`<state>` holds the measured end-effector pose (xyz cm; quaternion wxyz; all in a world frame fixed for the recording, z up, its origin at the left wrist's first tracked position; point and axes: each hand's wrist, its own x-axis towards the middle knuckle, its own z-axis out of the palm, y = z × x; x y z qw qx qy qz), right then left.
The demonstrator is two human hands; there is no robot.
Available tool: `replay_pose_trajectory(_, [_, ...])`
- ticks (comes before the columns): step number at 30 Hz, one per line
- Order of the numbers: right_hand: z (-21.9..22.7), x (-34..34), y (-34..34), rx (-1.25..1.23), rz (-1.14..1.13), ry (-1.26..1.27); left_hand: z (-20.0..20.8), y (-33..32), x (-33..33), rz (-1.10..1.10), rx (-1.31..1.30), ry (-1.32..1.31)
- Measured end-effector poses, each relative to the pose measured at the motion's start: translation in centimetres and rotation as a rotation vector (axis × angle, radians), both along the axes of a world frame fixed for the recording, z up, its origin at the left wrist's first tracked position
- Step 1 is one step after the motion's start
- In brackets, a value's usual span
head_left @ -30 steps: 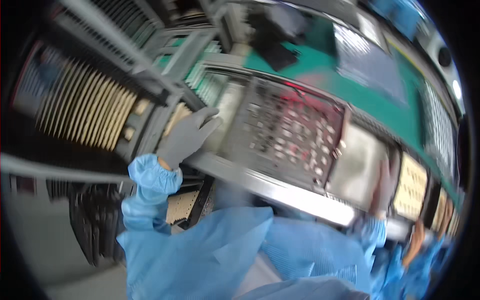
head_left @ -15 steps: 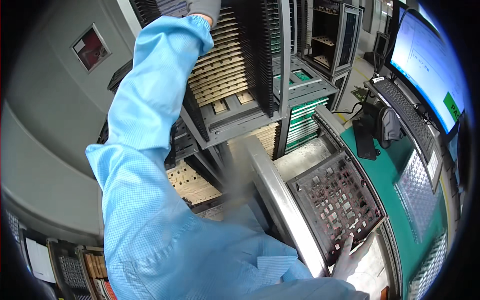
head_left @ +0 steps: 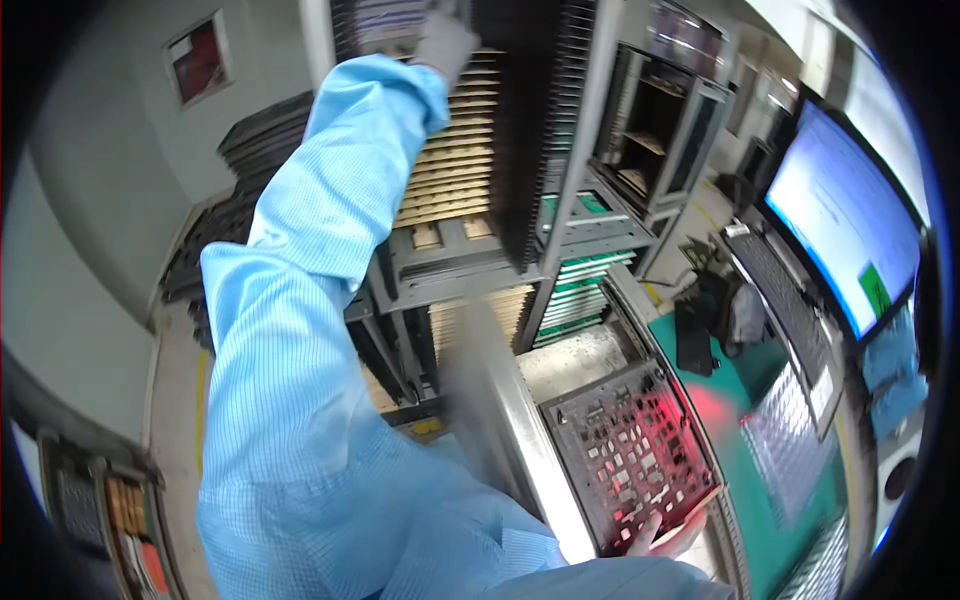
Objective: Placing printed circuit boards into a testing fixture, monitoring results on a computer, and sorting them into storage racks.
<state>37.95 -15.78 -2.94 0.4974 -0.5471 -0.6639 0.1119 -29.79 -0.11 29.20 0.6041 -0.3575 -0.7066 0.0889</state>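
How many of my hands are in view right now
2: your left hand, gloved, is up at the tall rack of pale boards; your right hand is at the near edge of the dark tray.

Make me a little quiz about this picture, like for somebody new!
1. Which hand is up at the tall rack, left or right?
2. True or false: the monitor has a black screen.
3. Fill in: to the right of the dark tray by the right hand, the mat is ____.

Key:
1. The left hand.
2. False; it is lit.
3. Green.
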Motion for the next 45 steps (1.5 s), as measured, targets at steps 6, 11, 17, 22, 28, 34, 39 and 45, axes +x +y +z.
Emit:
replay_pose_trajectory(6, [8.3,-3.4,-2.4,-0.233,-0.007,0.056,0.0,-11.6,20.1,-0.609,0.022,0.003])
replay_pose_trajectory(11, [6.1,-1.3,5.0,1.036,0.827,-0.256,-4.8,-20.4,22.8,-0.761,0.152,0.233])
replay_pose_trajectory(17, [6.9,-2.4,3.0,0.894,0.919,0.015,-8.0,-25.8,25.8,-0.603,0.334,0.265])
replay_pose_trajectory(22, [7.1,-3.3,2.0,0.769,0.958,0.231,-9.9,-29.1,27.0,-0.487,0.487,0.329])
replay_pose_trajectory(28, [6.9,-4.9,2.6,0.598,0.995,0.487,-12.4,-30.9,27.4,-0.345,0.656,0.435])
replay_pose_trajectory(34, [7.3,-6.4,3.4,0.417,0.996,0.722,-13.5,-29.7,28.1,-0.235,0.831,0.554])
replay_pose_trajectory(39, [7.4,-6.6,3.1,0.225,0.963,0.893,-15.0,-26.4,29.9,-0.157,0.956,0.624])
replay_pose_trajectory(45, [6.8,-4.5,1.3,-0.034,0.806,1.07,-17.4,-18.4,35.7,-0.127,1.075,0.635])
